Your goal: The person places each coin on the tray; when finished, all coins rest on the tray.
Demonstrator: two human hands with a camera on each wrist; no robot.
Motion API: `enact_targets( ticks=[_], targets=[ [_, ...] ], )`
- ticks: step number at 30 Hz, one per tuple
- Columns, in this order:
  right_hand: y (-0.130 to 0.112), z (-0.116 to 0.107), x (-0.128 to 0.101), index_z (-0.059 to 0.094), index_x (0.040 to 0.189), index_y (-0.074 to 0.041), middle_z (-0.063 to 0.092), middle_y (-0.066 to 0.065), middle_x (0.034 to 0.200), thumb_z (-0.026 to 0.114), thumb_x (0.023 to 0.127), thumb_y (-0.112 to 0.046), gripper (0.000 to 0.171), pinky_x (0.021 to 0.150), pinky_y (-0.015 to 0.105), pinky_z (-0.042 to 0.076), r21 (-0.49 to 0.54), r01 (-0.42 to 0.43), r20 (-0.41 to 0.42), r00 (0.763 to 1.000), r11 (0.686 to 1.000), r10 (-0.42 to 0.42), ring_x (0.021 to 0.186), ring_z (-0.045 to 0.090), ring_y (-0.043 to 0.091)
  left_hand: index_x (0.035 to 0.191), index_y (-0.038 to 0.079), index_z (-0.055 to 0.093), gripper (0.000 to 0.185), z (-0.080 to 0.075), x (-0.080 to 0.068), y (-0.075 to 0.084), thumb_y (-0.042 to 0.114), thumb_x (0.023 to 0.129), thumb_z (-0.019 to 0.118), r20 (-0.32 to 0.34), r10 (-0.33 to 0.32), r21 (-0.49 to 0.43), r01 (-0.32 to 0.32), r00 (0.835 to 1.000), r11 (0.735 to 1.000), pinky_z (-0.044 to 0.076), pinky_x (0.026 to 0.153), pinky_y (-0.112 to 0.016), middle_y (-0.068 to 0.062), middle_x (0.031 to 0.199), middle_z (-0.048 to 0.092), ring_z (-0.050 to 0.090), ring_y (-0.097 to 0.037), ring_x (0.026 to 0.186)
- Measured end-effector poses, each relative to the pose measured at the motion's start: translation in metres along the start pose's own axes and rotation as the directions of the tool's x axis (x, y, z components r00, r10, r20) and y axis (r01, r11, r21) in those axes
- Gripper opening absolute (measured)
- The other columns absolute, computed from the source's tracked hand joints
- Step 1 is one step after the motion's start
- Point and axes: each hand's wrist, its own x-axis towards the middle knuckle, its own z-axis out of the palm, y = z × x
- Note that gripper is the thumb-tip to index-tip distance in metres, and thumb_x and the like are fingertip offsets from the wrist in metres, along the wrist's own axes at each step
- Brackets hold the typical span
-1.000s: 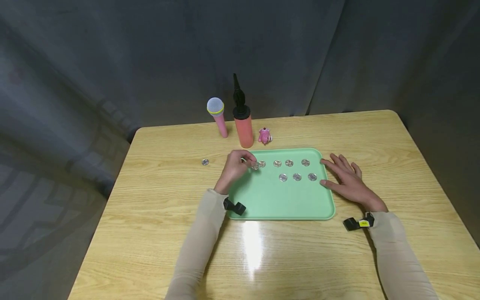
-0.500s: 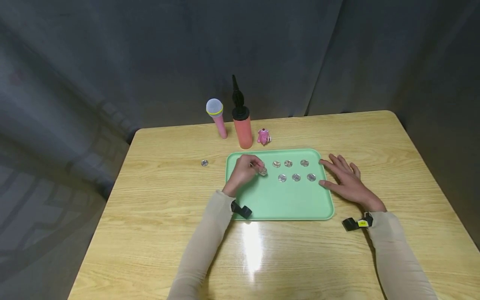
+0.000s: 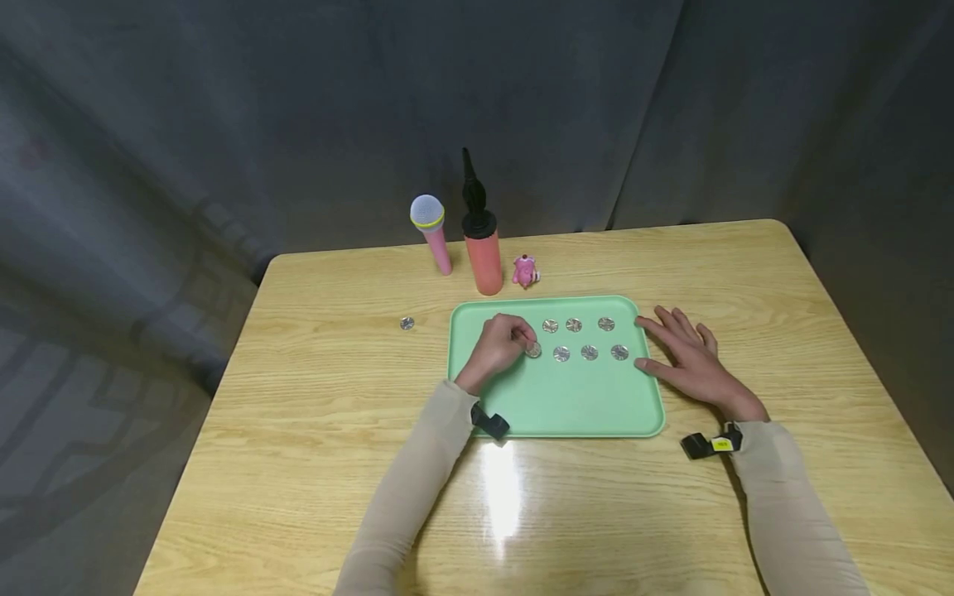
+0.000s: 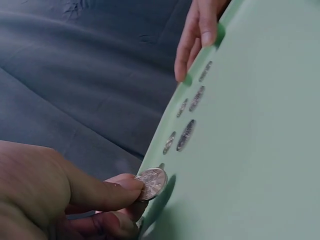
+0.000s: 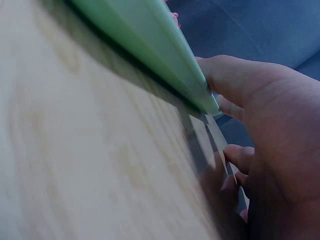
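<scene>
My left hand (image 3: pixel 501 348) pinches a silver coin (image 4: pixel 152 183) between thumb and fingers, close over the mint-green tray (image 3: pixel 566 406). In the head view this coin stands at the left end of the front row, left of another coin (image 3: pixel 561 353). Several more coins lie flat on the tray in two rows, the back row including one coin (image 3: pixel 550 326) beyond my fingertips. My right hand (image 3: pixel 689 360) rests at the tray's right edge with fingers spread, thumb and index finger touching the rim. Part of the back row's left end is hidden behind my left hand.
A single coin (image 3: pixel 407 323) lies on the wooden table (image 3: pixel 335 397) left of the tray. Behind the tray stand a pink toy microphone (image 3: pixel 438 248), a coral hand pump (image 3: pixel 484 261) with a black nozzle, and a small pink figurine (image 3: pixel 525 271). Dark curtains hang behind the table.
My left hand has carried the coin from the tray's upper left corner rightward and nearer to me, to the front row's left end. The right hand has stayed at the rim.
</scene>
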Motion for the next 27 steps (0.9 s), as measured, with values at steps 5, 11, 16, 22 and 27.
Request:
enact_targets(
  ticks=[5,11,16,22,27],
  targets=[
    [-0.0008,-0.0006,-0.0003,0.033,0.156,-0.013,0.009,0.03,0.165,0.065,0.096,-0.032,0.071,0.113,0.072,-0.01,0.002,0.002,0.001,1.0,1.0,-0.002,0.154,-0.003,0.05,0.088,0.001,0.075,0.016,0.0029,-0.0013,-0.0005,-0.01,0.084,0.063,-0.003,0.001,0.084,-0.001,1.0,0.996,0.049,0.075,-0.026,-0.013,0.081,0.074,0.056,-0.009,0.067],
    [-0.0009,-0.0003,-0.0003,0.033,0.156,-0.013,0.01,0.031,0.165,0.065,0.095,-0.032,0.071,0.113,0.072,-0.01,0.002,0.002,0.001,1.0,1.0,-0.002,0.154,-0.003,0.05,0.087,0.006,0.076,0.006,0.0041,-0.0027,-0.0004,0.001,0.083,0.073,-0.019,0.005,0.168,-0.001,1.0,0.986,0.049,0.083,-0.033,-0.006,0.075,0.07,0.053,-0.008,0.064],
    [-0.0005,-0.0001,-0.0004,0.033,0.156,-0.013,0.01,0.031,0.165,0.065,0.096,-0.032,0.071,0.113,0.072,-0.01,0.003,0.004,0.001,1.0,1.0,-0.004,0.154,-0.003,0.05,0.082,0.007,0.075,0.003,0.0033,-0.0033,-0.0009,0.005,0.082,0.077,-0.026,0.02,0.203,-0.015,0.999,0.979,0.048,0.08,-0.032,-0.003,0.07,0.067,0.051,-0.008,0.063],
    [-0.0002,0.0002,-0.0002,0.033,0.156,-0.012,0.01,0.031,0.165,0.065,0.095,-0.032,0.071,0.114,0.072,-0.011,0.007,0.01,0.0,1.0,1.0,-0.01,0.154,-0.003,0.049,0.082,0.007,0.075,0.004,0.0026,-0.0041,-0.0017,0.003,0.082,0.076,-0.012,0.047,0.228,-0.043,0.999,0.973,0.047,0.097,-0.041,-0.006,0.074,0.07,0.052,-0.009,0.065],
    [-0.0001,0.0002,0.0001,0.033,0.156,-0.012,0.01,0.031,0.165,0.065,0.096,-0.031,0.071,0.113,0.072,-0.01,0.006,0.014,-0.002,1.0,1.0,-0.014,0.154,-0.003,0.05,0.082,0.005,0.076,0.004,0.0029,-0.0037,-0.0019,0.002,0.083,0.073,-0.011,0.056,0.243,-0.052,0.998,0.969,0.042,0.066,-0.022,-0.006,0.076,0.071,0.052,-0.008,0.066]
  ],
)
